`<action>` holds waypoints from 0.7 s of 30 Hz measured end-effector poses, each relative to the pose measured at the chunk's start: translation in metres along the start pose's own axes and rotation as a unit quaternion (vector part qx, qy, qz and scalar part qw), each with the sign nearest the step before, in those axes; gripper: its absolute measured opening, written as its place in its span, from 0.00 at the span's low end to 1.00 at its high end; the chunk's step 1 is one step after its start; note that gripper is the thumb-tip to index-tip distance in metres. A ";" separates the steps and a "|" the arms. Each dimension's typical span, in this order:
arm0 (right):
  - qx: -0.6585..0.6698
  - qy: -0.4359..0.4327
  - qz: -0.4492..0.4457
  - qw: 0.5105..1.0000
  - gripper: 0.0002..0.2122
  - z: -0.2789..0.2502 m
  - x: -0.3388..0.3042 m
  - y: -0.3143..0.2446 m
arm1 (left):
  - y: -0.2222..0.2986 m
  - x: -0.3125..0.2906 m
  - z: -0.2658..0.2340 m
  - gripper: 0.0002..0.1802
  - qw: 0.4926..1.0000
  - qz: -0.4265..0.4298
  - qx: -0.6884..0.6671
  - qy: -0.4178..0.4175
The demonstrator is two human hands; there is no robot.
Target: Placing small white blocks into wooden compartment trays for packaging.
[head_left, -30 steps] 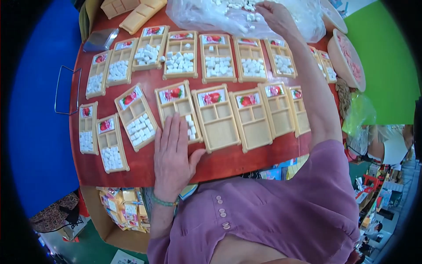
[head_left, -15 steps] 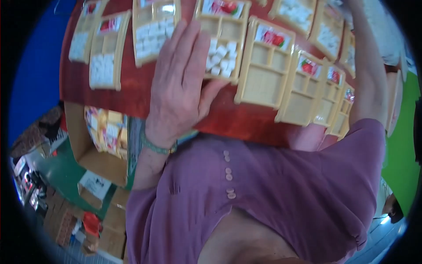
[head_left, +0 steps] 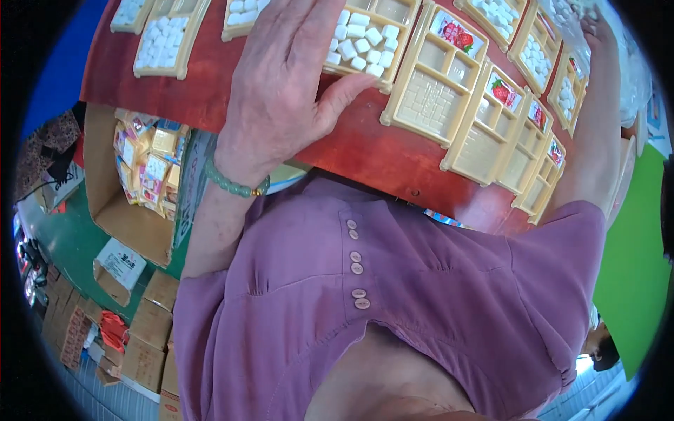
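Observation:
My left hand (head_left: 284, 98) lies flat with fingers stretched out and thumb apart. Its thumb runs along the near edge of a cream plastic tray (head_left: 385, 85), whose large compartment holds loose small white pillow-shaped pieces (head_left: 361, 45). The fingers partly cover that tray and a neighbouring filled one. At the far right my right hand (head_left: 595, 29) is beside a clear plastic bag (head_left: 627, 52) with white pieces showing; its fingers are too small and partly hidden to read. Just right of the left hand's tray, a tray (head_left: 426, 105) has a strawberry picture and a bare large compartment.
More bare trays (head_left: 477, 151) overlap toward the right, and filled trays (head_left: 163, 45) stand at the left and far side. Below the red table's (head_left: 365, 158) left edge, a cardboard box (head_left: 105, 189) holds many small packets. Stacked cartons (head_left: 147, 344) stand farther down.
The view has shifted, so the table and trays sit higher in the picture. My left hand stays flat by the same tray, and my right hand now shows beside the bag.

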State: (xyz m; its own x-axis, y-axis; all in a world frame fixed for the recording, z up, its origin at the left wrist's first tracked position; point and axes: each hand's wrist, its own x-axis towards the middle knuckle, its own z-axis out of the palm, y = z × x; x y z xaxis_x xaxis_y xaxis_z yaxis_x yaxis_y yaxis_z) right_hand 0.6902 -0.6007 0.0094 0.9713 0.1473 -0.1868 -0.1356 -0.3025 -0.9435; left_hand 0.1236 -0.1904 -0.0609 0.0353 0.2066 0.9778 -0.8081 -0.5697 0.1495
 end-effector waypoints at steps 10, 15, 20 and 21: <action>0.295 -0.276 0.073 0.912 0.12 0.207 -0.289 -0.067 | 0.011 0.004 -0.009 0.47 0.997 -0.043 0.016 -0.063; 0.262 -0.549 -0.123 0.785 0.12 0.294 -0.390 -0.048 | 0.012 0.006 -0.010 0.44 0.995 -0.035 0.024 -0.096; -0.206 -0.348 -0.049 0.913 0.15 0.318 -0.447 -0.082 | 0.015 0.008 -0.020 0.42 0.987 -0.003 0.093 -0.132; -0.263 -0.345 -0.095 0.896 0.15 0.320 -0.449 -0.081 | 0.019 0.011 -0.021 0.42 0.987 -0.002 0.094 -0.130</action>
State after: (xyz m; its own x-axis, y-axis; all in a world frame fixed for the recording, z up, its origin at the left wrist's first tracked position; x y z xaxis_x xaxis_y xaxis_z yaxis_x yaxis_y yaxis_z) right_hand 0.2025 -0.3409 0.0822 0.5907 0.7352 -0.3325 0.3060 -0.5854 -0.7508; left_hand 0.0965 -0.1820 -0.0508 0.2074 0.0124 0.9782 -0.6845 -0.7126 0.1541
